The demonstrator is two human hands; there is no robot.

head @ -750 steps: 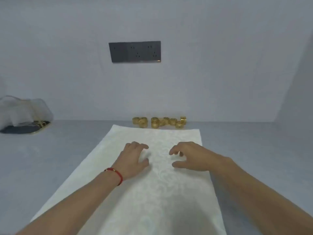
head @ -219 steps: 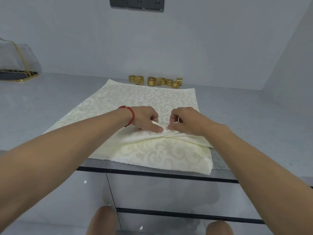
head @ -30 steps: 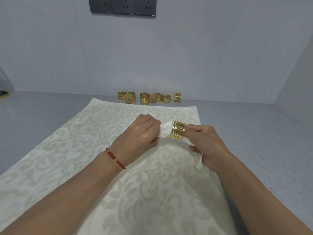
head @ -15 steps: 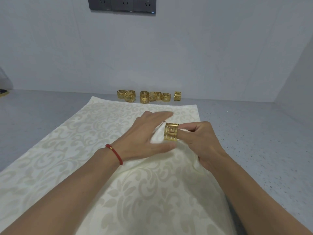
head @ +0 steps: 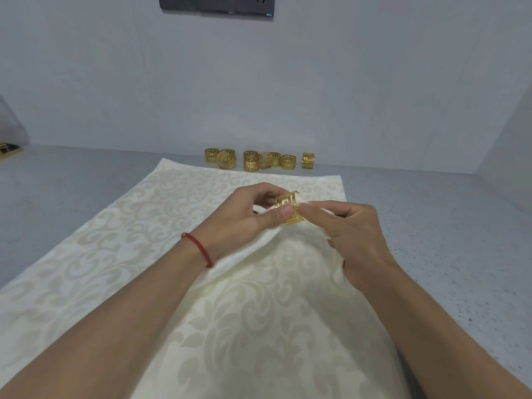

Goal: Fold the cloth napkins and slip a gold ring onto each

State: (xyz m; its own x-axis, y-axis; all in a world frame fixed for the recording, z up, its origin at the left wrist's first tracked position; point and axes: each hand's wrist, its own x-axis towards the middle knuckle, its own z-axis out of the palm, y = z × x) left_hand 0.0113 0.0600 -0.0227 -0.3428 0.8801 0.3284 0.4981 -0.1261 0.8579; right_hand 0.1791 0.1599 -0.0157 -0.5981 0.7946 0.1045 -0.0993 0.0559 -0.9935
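A cream damask napkin (head: 273,298) is gathered to a point and lifted above another flat napkin (head: 129,226) on the grey counter. A gold ring (head: 289,208) sits on the gathered tip. My left hand (head: 244,217), with a red cord at the wrist, pinches the ring between thumb and fingers. My right hand (head: 354,240) grips the bunched cloth just behind the ring, its fingertips touching the ring's edge. The napkin's tip pokes through the ring toward the left hand.
Several spare gold rings (head: 259,160) stand in a row by the back wall. A dark socket panel (head: 216,5) is on the wall above. A clear bag on a dark tray (head: 8,139) sits at the far left. Bare grey counter (head: 431,226) lies to the right.
My left hand has curled from flat over the cloth to pinching the ring. The ring has slid a little further along the gathered napkin, and both hands have risen slightly.
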